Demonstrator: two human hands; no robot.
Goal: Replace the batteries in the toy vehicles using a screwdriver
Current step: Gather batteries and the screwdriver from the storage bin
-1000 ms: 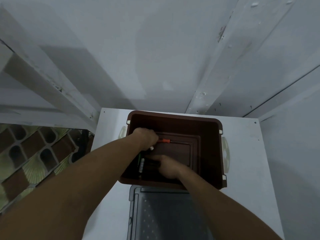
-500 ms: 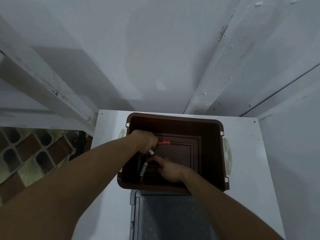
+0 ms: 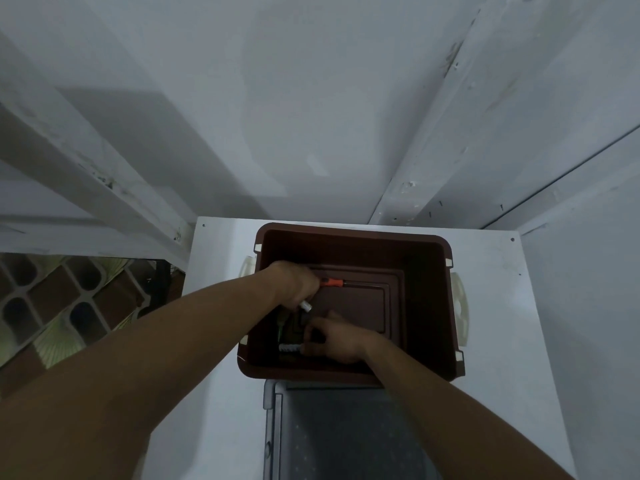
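Observation:
Both my hands are down inside a brown plastic bin (image 3: 429, 306) on a white table. My left hand (image 3: 294, 284) grips an orange-handled screwdriver (image 3: 332, 282), whose shaft points right, and also holds a silver battery (image 3: 306, 305) that sticks out below the fingers. My right hand (image 3: 334, 341) is curled at the bin's near left corner, its fingertips on a second silver battery (image 3: 289, 348). A dark green object (image 3: 282, 323) lies between the hands. No toy vehicle can be made out.
The bin has cream handles (image 3: 460, 306) on its sides. A grey lid or tray (image 3: 339, 431) lies on the white table (image 3: 502, 341) just in front of the bin. White walls close in behind and to the right; tiled floor (image 3: 52, 306) shows on the left.
My right hand has pulled back toward the bin's near left corner and now touches the loose battery, which has turned from upright-slanted to lying sideways. My left hand has stayed put with the screwdriver.

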